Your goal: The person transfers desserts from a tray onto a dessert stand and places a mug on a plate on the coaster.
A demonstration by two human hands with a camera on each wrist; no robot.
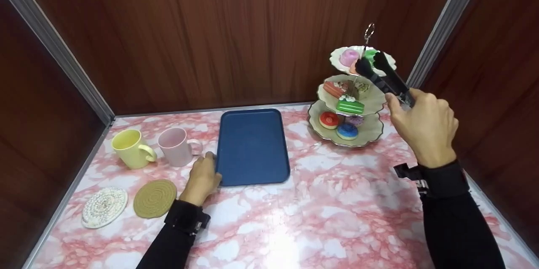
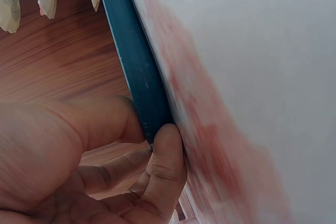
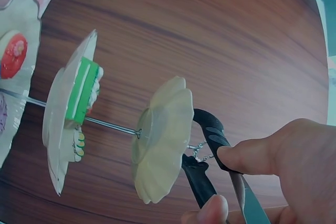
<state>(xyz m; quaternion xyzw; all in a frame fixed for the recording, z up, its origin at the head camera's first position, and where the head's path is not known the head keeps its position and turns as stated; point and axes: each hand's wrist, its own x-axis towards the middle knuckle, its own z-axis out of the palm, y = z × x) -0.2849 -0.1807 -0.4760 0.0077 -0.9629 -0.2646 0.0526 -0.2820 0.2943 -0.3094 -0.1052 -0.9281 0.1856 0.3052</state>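
My left hand (image 1: 203,178) pinches the left edge of a blue tray (image 1: 252,147) near its front corner; in the left wrist view the thumb and fingers close round the rim (image 2: 137,66), low by the table. My right hand (image 1: 427,128) grips black tongs (image 1: 395,78), raised over the top tier of a three-tier cake stand (image 1: 372,130). The tongs' tips are apart, near the lilac cake (image 1: 349,57) and the green one (image 1: 370,55), with an orange one partly hidden behind them. In the right wrist view the tips reach behind the top plate (image 3: 163,140).
A yellow mug (image 1: 128,151) and a pink mug (image 1: 176,149) stand left of the tray. In front lie a white beaded coaster (image 1: 104,208) and an olive coaster (image 1: 155,198). Cake slices and round pastries (image 1: 347,131) fill the lower tiers. Wooden walls (image 1: 252,37) enclose the table.
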